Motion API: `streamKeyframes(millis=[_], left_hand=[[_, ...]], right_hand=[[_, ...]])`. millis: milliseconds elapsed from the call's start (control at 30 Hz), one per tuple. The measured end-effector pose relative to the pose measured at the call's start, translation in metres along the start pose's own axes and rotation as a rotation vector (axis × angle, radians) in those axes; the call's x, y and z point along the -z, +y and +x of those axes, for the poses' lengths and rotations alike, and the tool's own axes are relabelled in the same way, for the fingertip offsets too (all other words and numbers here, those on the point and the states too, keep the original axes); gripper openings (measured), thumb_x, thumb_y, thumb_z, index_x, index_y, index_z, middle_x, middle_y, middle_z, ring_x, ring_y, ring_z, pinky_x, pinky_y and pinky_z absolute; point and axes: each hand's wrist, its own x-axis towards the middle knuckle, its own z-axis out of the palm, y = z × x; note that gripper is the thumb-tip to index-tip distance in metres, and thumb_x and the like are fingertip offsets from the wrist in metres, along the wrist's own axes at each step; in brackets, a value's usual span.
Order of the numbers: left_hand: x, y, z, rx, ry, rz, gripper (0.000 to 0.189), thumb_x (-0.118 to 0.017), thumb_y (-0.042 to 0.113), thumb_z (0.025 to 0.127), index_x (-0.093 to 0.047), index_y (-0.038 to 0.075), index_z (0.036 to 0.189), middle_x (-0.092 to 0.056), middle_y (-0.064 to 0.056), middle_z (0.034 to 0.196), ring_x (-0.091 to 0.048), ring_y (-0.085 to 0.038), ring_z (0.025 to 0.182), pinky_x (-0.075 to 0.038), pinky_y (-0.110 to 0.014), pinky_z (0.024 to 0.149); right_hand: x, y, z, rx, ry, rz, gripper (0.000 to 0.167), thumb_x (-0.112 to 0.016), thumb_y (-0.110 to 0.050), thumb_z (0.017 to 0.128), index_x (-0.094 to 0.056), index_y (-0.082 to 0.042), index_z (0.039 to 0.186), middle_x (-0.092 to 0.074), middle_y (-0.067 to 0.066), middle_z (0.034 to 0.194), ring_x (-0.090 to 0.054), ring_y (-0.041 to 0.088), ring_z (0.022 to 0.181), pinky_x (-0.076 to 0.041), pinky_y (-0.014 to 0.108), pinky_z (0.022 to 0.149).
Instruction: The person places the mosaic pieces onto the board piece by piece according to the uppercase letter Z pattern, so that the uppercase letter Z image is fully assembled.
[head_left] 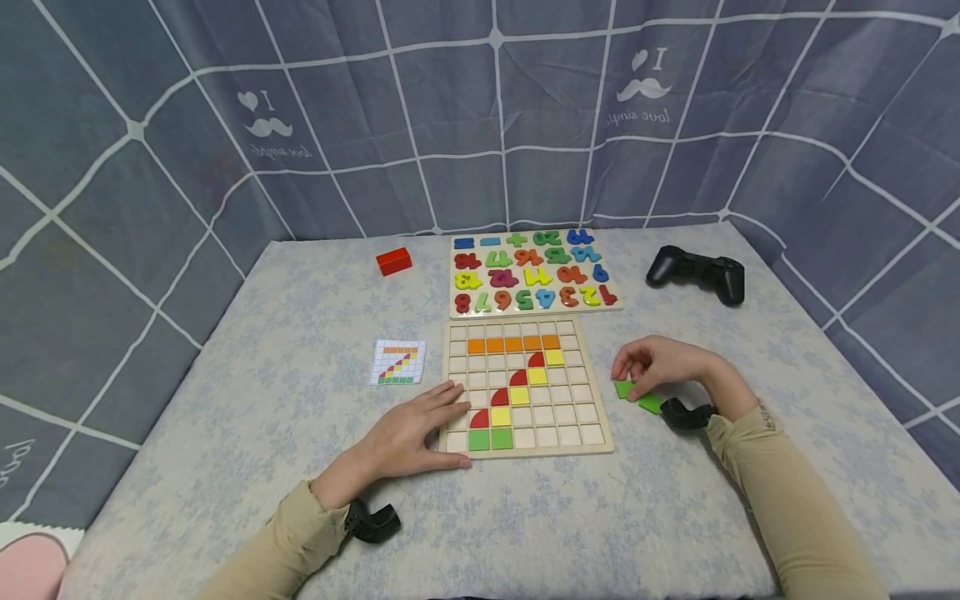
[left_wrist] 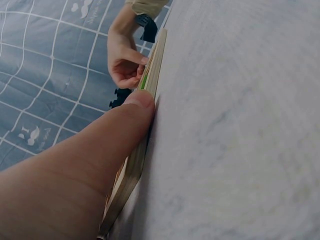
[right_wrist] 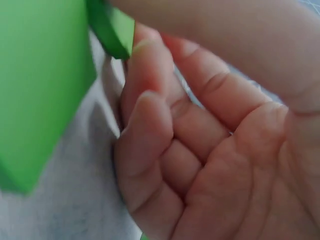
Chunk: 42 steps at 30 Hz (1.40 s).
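Note:
A wooden grid board (head_left: 558, 414) lies mid-table with orange squares in an upper row. Red quarter-round pieces and yellow squares step down diagonally to two green squares (head_left: 490, 439) at lower left. My left hand (head_left: 408, 433) rests on the board's left side, fingers spread, its thumb against the front edge, as the left wrist view shows. Right of the board, my right hand (head_left: 663, 364) pinches a green square tile (head_left: 624, 388) with thumb and fingers, the other fingers curled. Another green tile (head_left: 650, 403) lies beside it, large in the right wrist view (right_wrist: 40, 85).
A pattern card (head_left: 397, 362) lies left of the board. Behind the board is a number puzzle (head_left: 534, 271) with colourful digits. A red block (head_left: 393, 261) sits at the back left, a black game controller (head_left: 696, 273) at the back right. A grid-patterned curtain (head_left: 450, 108) stands behind the table.

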Motion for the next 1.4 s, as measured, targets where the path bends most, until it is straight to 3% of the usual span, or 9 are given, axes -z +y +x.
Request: streamKeyframes(millis=[233,433,567,800,1100,1400], left_hand=[[0.000,0.000,0.000,-0.002,0.002,-0.011,0.081,-0.062,0.063,0.079,-0.050,0.009,0.137,-0.036,-0.009,0.148,-0.027,-0.022,0.138,-0.032,-0.041,0.107],[0.001,0.000,0.000,0.000,-0.002,-0.010,0.081,-0.062,0.063,0.079,-0.050,0.009,0.137,-0.036,-0.009,0.148,-0.027,-0.021,0.138,-0.032,-0.041,0.107],[0.001,0.001,0.001,0.003,-0.003,-0.004,0.081,-0.062,0.063,0.079,-0.050,0.009,0.137,-0.036,-0.009,0.148,-0.026,-0.020,0.138,-0.032,-0.041,0.107],[0.001,0.001,0.001,0.006,-0.004,-0.007,0.081,-0.063,0.063,0.078,-0.050,0.009,0.137,-0.036,-0.008,0.148,-0.026,-0.020,0.138,-0.031,-0.040,0.107],[0.001,0.001,0.001,0.004,0.002,-0.011,0.081,-0.063,0.063,0.078,-0.050,0.009,0.137,-0.036,-0.009,0.148,-0.027,-0.021,0.138,-0.032,-0.041,0.107],[0.000,0.001,0.001,0.004,0.004,-0.005,0.080,-0.063,0.063,0.078,-0.051,0.009,0.137,-0.036,-0.009,0.147,-0.027,-0.021,0.138,-0.033,-0.041,0.107]], right_hand=[[-0.005,-0.013,0.003,-0.022,0.018,-0.042,0.026,-0.079,-0.009,0.073,-0.060,0.000,0.088,-0.053,0.003,0.071,-0.047,0.012,0.063,-0.041,0.023,0.056],[-0.017,-0.037,0.007,0.107,0.093,-0.038,0.022,-0.078,-0.013,0.077,-0.060,-0.002,0.083,-0.057,0.003,0.070,-0.050,0.011,0.060,-0.042,0.023,0.056],[-0.034,-0.060,0.012,0.175,0.138,-0.028,0.017,-0.075,-0.015,0.081,-0.065,-0.003,0.089,-0.063,0.004,0.076,-0.056,0.016,0.067,-0.048,0.025,0.063],[-0.074,-0.088,0.022,0.210,0.151,-0.015,0.012,-0.070,-0.013,0.085,-0.069,-0.006,0.095,-0.065,0.000,0.084,-0.059,0.018,0.075,-0.052,0.026,0.069],[-0.109,-0.092,0.033,0.251,0.115,-0.112,0.006,-0.070,-0.012,0.085,-0.067,-0.012,0.091,-0.064,-0.007,0.081,-0.060,0.009,0.072,-0.053,0.025,0.069],[-0.117,-0.087,0.037,0.223,0.124,-0.300,0.007,-0.070,-0.018,0.085,-0.072,-0.019,0.092,-0.058,-0.013,0.078,-0.054,0.004,0.068,-0.048,0.024,0.063]])
